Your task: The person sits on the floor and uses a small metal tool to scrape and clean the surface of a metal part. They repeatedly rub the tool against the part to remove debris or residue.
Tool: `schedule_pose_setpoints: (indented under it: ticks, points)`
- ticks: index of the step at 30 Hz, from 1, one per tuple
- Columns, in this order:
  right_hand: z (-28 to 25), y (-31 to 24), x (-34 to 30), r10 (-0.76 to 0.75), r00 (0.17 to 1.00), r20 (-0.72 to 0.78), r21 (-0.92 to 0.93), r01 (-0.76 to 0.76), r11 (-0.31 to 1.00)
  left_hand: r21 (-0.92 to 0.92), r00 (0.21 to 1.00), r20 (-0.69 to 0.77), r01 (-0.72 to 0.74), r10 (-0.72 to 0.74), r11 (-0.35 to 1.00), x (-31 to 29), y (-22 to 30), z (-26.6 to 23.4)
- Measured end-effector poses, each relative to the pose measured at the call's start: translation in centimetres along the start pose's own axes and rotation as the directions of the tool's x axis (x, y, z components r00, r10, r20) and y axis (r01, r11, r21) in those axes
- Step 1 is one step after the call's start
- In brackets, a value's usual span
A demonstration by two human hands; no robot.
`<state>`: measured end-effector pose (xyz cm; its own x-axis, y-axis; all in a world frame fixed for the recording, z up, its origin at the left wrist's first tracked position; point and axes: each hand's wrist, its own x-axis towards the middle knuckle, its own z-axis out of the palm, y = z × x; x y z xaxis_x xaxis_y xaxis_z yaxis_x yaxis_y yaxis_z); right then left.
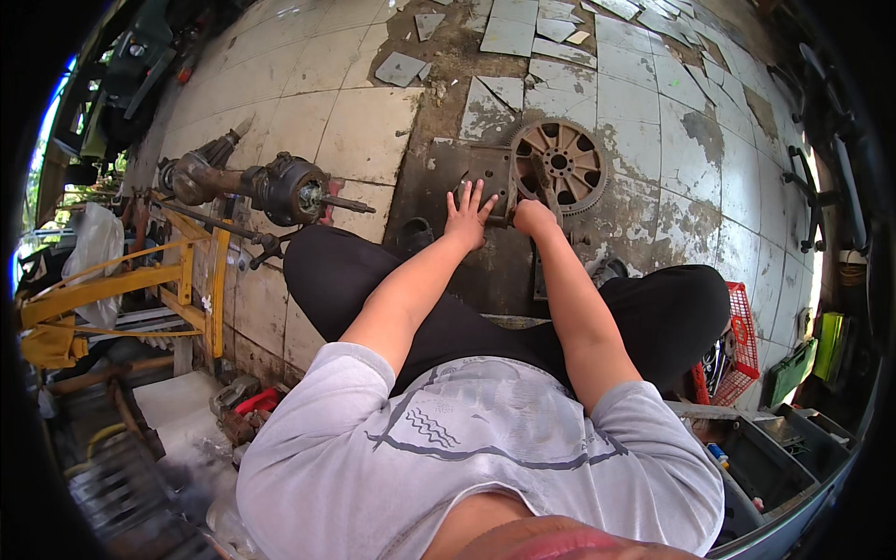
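Observation:
My left hand point(469, 217) lies with its fingers spread on a flat, dark metal plate point(446, 161) with holes in it. Close beside it on the right, my right hand point(535, 217) is closed in a fist near the plate's right edge. What that fist holds is mostly hidden, though a narrow brownish bar-like shape shows just beyond it. A round, rusty flywheel point(581, 166) with a toothed rim and cut-out openings lies on the floor past my right hand, close against the plate.
A greasy axle assembly point(280, 189) with a protruding shaft stands at the left, by a yellow frame point(217, 294). At the right are a red basket point(742, 350) of tools and a grey compartment box point(770, 457). Broken tiles point(509, 37) cover the far floor.

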<state>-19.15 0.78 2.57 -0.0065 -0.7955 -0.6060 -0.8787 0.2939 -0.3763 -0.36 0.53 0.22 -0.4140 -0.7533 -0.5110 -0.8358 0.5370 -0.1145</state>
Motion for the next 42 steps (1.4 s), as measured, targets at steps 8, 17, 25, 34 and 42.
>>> schedule_pose_setpoints:
  ticks: [8,17,25,34,42]
  points:
    - [0.8,1.8,2.7,-0.078,0.996,0.053,-0.028,0.079,0.996,0.013,1.000,0.010,-0.012,0.012,1.000,0.3,0.3,-0.9]
    - [1.3,1.2,2.0,-0.113,0.993,0.029,-0.095,0.115,0.989,-0.011,1.000,0.013,-0.003,0.004,1.000,0.3,0.4,-0.7]
    - [-0.4,1.6,2.0,-0.043,0.997,0.058,-0.111,0.049,0.993,-0.004,0.999,-0.041,-0.020,0.020,1.000,1.0,0.6,-0.7]
    - [-0.3,2.2,2.3,-0.053,0.998,0.015,-0.051,0.054,0.997,0.002,0.999,-0.023,-0.025,0.025,1.000,1.0,0.9,-1.1]
    - [-1.4,0.6,1.1,-0.051,0.996,0.077,-0.104,0.059,0.993,-0.008,0.997,0.070,-0.009,0.009,1.000,0.2,0.7,-1.7]
